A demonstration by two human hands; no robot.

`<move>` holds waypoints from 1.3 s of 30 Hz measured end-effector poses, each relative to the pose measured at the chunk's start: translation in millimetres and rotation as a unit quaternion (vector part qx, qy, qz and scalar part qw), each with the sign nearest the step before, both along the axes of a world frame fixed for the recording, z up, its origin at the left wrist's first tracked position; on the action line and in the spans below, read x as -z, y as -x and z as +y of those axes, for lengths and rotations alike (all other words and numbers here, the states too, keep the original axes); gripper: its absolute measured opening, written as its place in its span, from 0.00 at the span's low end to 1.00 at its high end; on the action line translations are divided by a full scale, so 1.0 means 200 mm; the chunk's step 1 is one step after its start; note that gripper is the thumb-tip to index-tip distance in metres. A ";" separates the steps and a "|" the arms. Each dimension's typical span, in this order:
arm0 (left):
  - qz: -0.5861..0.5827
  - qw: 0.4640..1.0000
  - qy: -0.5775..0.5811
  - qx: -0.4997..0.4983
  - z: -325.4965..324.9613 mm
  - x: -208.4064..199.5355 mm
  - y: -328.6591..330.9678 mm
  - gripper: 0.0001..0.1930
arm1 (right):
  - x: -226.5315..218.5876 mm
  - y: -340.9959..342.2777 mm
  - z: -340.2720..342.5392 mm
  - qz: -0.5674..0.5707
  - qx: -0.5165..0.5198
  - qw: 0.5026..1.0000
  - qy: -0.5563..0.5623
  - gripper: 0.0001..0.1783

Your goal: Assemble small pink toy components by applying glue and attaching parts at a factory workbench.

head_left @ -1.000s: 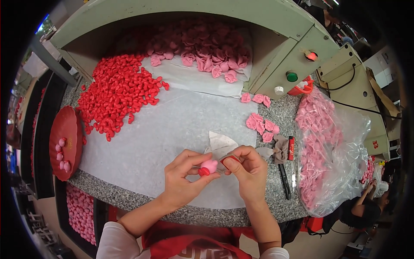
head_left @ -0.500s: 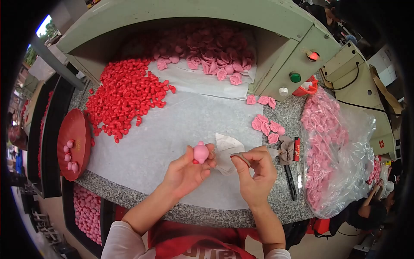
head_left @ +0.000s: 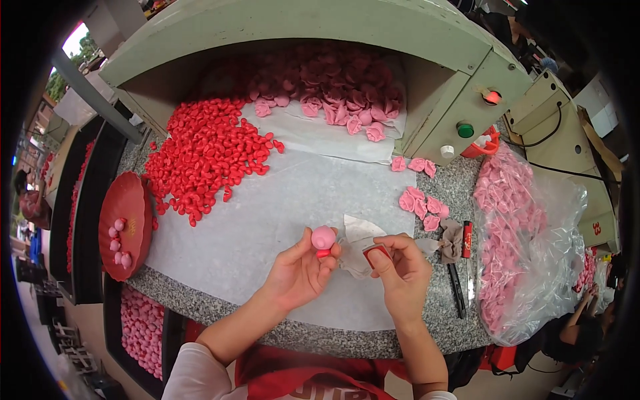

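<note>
Above the pale sheet [head_left: 267, 200]: pink rounded piece [head_left: 324, 237], red part [head_left: 323, 253] at its lower edge, was held in the left hand [head_left: 299, 270]; right hand [head_left: 405, 272] pinched a red-faced pad [head_left: 375, 254] — steady hold, light pressure probably served best

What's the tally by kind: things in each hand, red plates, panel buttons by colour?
Pink ball with red base in left hand: 1
Red pad in right hand: 1
Red plate: 1
Red button: 1
Green button: 1
White button: 1
Total: 6
</note>
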State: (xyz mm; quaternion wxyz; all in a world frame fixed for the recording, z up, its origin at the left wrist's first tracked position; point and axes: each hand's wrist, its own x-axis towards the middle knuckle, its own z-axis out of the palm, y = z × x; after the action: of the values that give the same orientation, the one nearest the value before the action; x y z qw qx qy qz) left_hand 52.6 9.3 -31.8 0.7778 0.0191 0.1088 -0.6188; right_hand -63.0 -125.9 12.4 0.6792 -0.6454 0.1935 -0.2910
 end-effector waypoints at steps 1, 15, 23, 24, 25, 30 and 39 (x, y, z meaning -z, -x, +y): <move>-0.007 1.000 -0.005 0.001 0.00 0.01 0.00 0.22 | 0.00 0.00 0.00 -0.001 -0.004 1.000 -0.003 0.09; -0.072 0.997 -0.010 0.002 0.00 0.01 0.03 0.19 | 0.01 0.00 0.03 0.003 -0.025 1.000 0.019 0.06; -0.269 0.958 -0.069 -0.079 -0.01 -0.09 0.07 0.21 | -0.01 0.01 0.04 0.052 -0.032 0.981 0.185 0.09; -0.268 0.958 -0.069 -0.077 -0.01 -0.09 0.07 0.21 | -0.01 0.01 0.05 0.054 -0.031 0.981 0.184 0.09; -0.313 0.943 -0.073 -0.085 -0.01 -0.09 0.07 0.21 | -0.02 0.01 0.05 0.054 -0.038 0.984 0.164 0.09; -0.420 0.901 -0.072 -0.085 -0.02 -0.10 0.07 0.20 | 0.00 0.02 0.05 0.031 -0.045 0.988 0.148 0.11; -0.444 0.889 -0.080 -0.080 -0.01 -0.10 0.07 0.19 | -0.02 -0.01 0.04 -0.020 -0.024 0.969 0.247 0.11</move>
State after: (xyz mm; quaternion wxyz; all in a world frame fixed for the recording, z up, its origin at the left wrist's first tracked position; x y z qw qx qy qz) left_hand 38.2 7.9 -12.4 0.7877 0.3455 -0.1973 -0.4703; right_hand -61.7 -117.2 17.3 0.5094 -0.7917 0.0863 -0.3261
